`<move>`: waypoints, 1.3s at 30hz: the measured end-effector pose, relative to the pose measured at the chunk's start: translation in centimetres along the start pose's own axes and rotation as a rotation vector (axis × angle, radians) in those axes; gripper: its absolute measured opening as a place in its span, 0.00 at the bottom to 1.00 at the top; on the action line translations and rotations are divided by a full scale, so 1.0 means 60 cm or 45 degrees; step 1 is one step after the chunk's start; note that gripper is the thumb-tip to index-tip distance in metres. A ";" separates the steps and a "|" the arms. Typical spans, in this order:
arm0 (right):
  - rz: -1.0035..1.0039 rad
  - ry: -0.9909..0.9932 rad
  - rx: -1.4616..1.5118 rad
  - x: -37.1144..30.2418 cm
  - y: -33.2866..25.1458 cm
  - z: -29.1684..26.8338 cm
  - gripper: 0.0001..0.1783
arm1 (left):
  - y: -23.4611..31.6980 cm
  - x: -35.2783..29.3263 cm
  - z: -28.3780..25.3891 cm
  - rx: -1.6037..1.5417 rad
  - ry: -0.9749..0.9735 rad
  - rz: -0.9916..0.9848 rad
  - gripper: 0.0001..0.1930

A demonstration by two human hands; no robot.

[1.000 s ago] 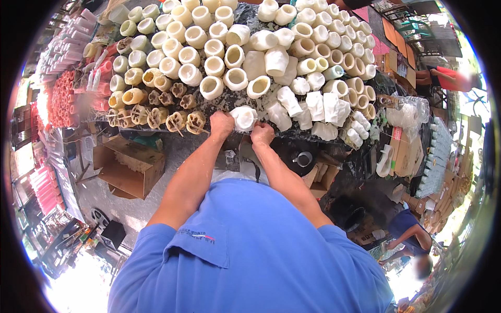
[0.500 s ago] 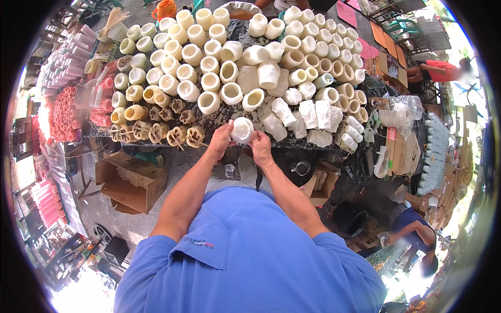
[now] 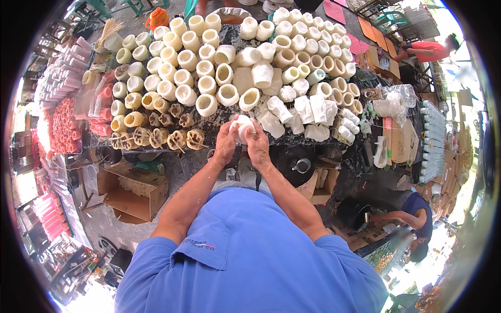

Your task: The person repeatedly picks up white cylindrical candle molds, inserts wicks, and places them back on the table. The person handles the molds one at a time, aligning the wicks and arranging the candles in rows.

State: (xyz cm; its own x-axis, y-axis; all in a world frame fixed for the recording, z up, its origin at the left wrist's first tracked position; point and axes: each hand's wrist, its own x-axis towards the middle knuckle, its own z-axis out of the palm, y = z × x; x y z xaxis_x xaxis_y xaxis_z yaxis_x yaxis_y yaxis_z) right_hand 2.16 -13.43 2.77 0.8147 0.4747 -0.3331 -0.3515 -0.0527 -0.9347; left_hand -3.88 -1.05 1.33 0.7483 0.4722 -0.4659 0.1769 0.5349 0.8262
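Between my two hands is a white, wax-like cup (image 3: pixel 241 128), at the near edge of a crowded table. My left hand (image 3: pixel 225 143) closes round its left side, and my right hand (image 3: pixel 258 144) grips the right side. The palms and fingers hide much of its wall. Just beyond the hands stand several cream wax-like cups (image 3: pixel 206 105) with open tops. Brown, flower-shaped hollow pieces (image 3: pixel 195 139) lie to the left of my left hand. Past my right hand, crumpled white pieces (image 3: pixel 271 124) rest on the table.
Below the table's left part sits an open cardboard box (image 3: pixel 133 193); another box (image 3: pixel 324 185) is at the right. A round metal container (image 3: pixel 301 166) stands near my right forearm. Pink pieces (image 3: pixel 67 128) fill the far left. A co-worker (image 3: pixel 417 214) bends at the lower right.
The cup has turned in my hands, so its round opening shows less. Both hands now wrap it more closely. The co-worker's arm has reached toward a dark bucket.
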 end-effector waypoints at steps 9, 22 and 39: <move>-0.123 0.070 0.080 -0.023 0.000 0.044 0.44 | 0.053 -0.009 0.007 -0.063 -0.217 0.276 0.28; 0.114 0.623 0.342 0.021 -0.006 0.077 0.10 | 0.022 0.014 0.003 -0.566 0.327 -0.189 0.20; 0.146 0.438 0.638 0.045 -0.009 0.081 0.12 | 0.088 0.087 -0.007 -0.871 0.356 -0.230 0.18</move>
State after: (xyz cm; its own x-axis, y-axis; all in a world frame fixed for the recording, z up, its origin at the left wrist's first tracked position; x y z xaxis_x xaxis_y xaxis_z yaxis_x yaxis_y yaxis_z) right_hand 2.32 -7.85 2.97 0.8314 0.1759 -0.5270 -0.5518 0.3723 -0.7463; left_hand 0.69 4.56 3.14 0.5392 0.4473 -0.7136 -0.2226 0.8929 0.3914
